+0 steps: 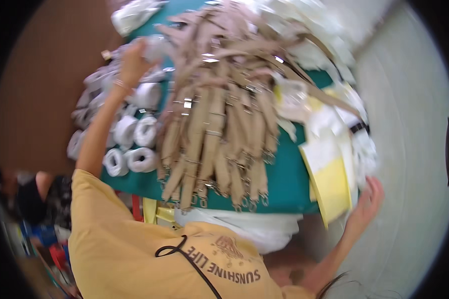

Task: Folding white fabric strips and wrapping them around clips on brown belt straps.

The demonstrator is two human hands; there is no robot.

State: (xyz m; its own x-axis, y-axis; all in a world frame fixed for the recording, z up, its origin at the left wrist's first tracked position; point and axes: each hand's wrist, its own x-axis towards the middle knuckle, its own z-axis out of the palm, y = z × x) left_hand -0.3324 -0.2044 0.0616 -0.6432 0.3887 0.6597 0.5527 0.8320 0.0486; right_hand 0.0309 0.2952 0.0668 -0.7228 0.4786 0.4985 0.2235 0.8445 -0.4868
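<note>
Teal cloth covers the tabletop (284,184), and it's crowded: a big heap of tan webbing straps with metal buckles (219,114) spills down the middle, ends hanging over the near edge. Left hand (132,62) is stretched far out to the top left, raised over a cluster of white rolled bundles (129,144); its fingers look curled around something pale and wrapped, though the blur makes it impossible to tell whether they really grip it. More clear plastic-wrapped packs (134,15) sit beyond at the far corner. Over on the right, the right hand (366,202) is at the tabletop's edge, fingers spread and loosely open, just beside a stack of flat yellow and white sheets or packets (332,184) that overhangs the corner; contact is unclear. White plastic bags (329,35) pile along the far right side. Yellow T-shirt (129,249) with dark cord fills the foreground, pale floor (414,124) to the right.
</note>
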